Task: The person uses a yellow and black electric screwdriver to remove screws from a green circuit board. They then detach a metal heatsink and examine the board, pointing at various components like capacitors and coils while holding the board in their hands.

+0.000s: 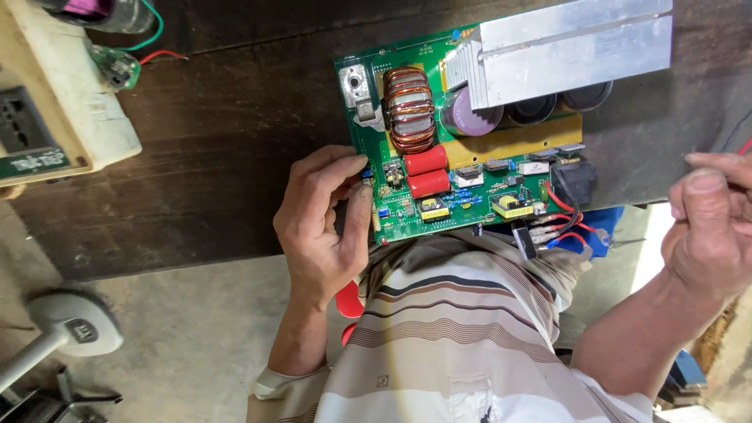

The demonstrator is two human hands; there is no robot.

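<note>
At nine o'clock a cream socket box (55, 117) sits on the dark table (219, 157). The left hand (325, 223) grips the green circuit board (470, 180) at centre, fingers curled on its left edge. At three o'clock the right hand (709, 227) pinches thin wires (740, 141) between fingertips

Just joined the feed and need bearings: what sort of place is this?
Probably an electronics repair bench in a small workshop. A bare green circuit board with a copper coil and heatsink lies on a worn wooden table, beside a socket box; concrete floor below.
</note>
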